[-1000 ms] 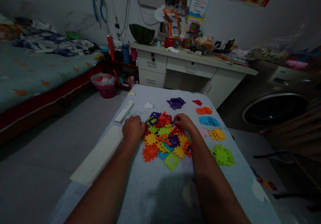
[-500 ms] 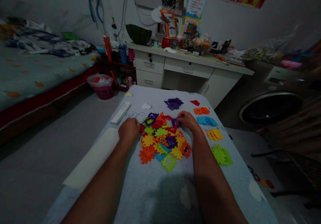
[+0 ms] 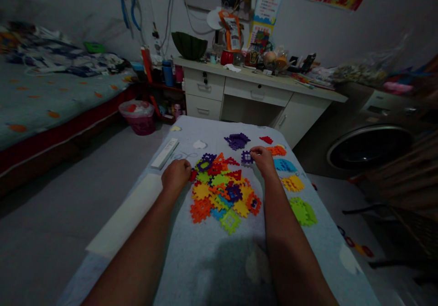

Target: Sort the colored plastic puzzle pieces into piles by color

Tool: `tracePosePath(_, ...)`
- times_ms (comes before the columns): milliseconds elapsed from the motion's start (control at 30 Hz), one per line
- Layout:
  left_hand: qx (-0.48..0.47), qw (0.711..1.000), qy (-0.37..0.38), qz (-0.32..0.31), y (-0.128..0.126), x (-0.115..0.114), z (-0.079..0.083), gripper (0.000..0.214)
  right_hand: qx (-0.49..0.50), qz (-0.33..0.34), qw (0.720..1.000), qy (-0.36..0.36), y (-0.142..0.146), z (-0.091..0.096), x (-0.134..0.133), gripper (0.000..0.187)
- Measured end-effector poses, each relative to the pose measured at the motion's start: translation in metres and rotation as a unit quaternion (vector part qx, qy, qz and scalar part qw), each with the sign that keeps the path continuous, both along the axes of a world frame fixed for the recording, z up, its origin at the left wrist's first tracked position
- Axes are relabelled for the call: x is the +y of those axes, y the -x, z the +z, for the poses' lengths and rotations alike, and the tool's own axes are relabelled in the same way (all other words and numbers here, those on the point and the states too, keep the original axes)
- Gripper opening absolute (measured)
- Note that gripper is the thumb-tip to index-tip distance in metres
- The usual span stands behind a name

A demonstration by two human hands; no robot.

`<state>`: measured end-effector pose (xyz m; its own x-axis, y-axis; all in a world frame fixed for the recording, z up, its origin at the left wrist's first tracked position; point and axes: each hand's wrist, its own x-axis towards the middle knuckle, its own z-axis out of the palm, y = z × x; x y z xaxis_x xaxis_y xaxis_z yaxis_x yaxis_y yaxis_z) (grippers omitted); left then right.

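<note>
A heap of mixed-colour toothed plastic tiles (image 3: 222, 191) lies in the middle of a pale cloth-covered table (image 3: 212, 260). My left hand (image 3: 176, 174) rests curled at the heap's left edge, fingers touching a red tile. My right hand (image 3: 263, 159) is lifted just beyond the heap and pinches a purple tile (image 3: 246, 157) by its edge. Sorted groups sit around: a purple pile (image 3: 237, 141) at the far middle, then red (image 3: 266, 139), orange (image 3: 276, 150), blue (image 3: 285, 165), yellow (image 3: 292, 183) and green (image 3: 303, 211) down the right side.
A white remote (image 3: 165, 153) and a long white block (image 3: 126, 214) lie along the table's left edge. A cluttered white desk (image 3: 256, 91) stands behind, a bed (image 3: 41, 100) to the left, a washing machine (image 3: 369, 146) on the right, a pink bin (image 3: 138, 116) on the floor.
My right hand has come off the heap's far edge and moved up and right, carrying a purple tile. My left hand has stayed at the heap's left edge.
</note>
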<state>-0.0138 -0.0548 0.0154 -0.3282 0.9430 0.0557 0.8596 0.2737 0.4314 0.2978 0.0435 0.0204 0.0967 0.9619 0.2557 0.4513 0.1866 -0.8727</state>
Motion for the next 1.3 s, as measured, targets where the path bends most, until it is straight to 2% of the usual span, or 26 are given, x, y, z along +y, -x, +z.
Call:
tracePosePath(233, 0.010, 1.000, 0.026, 0.015, -0.005, 0.000, 0.007, 0.021, 0.005, -0.042, 0.999, -0.022, 0.002, 0.003, 0.000, 0.014)
tracePosePath(433, 0.030, 0.999, -0.004, 0.030, -0.005, 0.000, 0.005, 0.024, -0.005, -0.059, 0.998, -0.020, 0.014, 0.001, 0.002, 0.011)
tracePosePath(533, 0.028, 0.998, -0.029, 0.047, -0.005, 0.001, 0.003, 0.025, -0.027, -0.050, 0.998, -0.020, 0.022, 0.000, 0.009, 0.012)
tracePosePath(767, 0.023, 0.997, -0.048, 0.050, -0.003, 0.003, 0.001, 0.028, -0.126, -0.025, 0.986, -0.102, 0.050, 0.010, 0.043, 0.017)
tracePosePath(933, 0.044, 0.997, -0.023, 0.054, -0.003, 0.003, 0.004, 0.034, -0.169, 0.021, 0.981, -0.091, 0.075, 0.013, 0.067, 0.019)
tracePosePath(1067, 0.053, 0.997, -0.014, 0.050, -0.005, 0.002, 0.008, 0.037, -0.203, 0.066, 0.973, -0.085, 0.090, 0.008, 0.081, 0.022)
tracePosePath(1200, 0.043, 0.997, -0.031, 0.052, -0.003, 0.002, 0.005, 0.031, -0.259, 0.082, 0.959, -0.079, 0.093, -0.001, 0.085, 0.029)
tracePosePath(1300, 0.032, 0.997, -0.052, 0.049, -0.001, 0.003, 0.000, 0.022, -0.334, 0.074, 0.938, -0.064, 0.089, -0.002, 0.080, 0.030)
